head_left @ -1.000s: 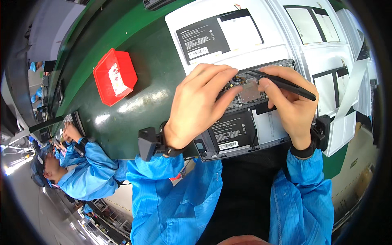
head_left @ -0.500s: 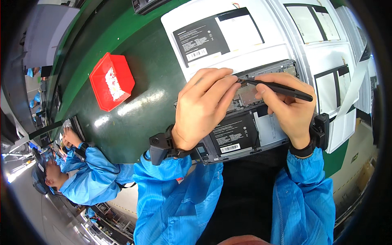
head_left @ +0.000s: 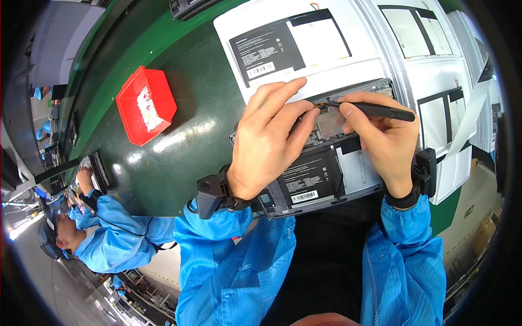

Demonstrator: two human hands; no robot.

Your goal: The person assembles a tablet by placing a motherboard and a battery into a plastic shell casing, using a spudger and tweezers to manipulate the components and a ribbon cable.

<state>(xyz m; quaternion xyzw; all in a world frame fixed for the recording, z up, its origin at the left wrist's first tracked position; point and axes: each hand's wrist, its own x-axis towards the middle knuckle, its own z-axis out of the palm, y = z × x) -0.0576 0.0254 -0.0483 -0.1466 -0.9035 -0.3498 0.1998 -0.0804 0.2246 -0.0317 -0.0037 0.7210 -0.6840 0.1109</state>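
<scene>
An opened laptop base lies before me, its circuit board showing along the far side. A black flat battery with a white section sits in its near half. My right hand grips black tweezers between thumb and fingers, and their tips point left onto the board. Beside those tips, the thumb and index finger of my left hand are pinched together; what they hold is too small or hidden to make out. The other left fingers are raised over the laptop's far left part.
Behind the laptop, a white tray holds a flat battery; more batteries lie in white trays at right. A red bin with white contents stands on the green table. Another person in blue works at left.
The tweezers have tilted a little flatter, their tips staying near the same spot on the board. My left fingers have spread slightly upward. The other person's hand has shifted at left.
</scene>
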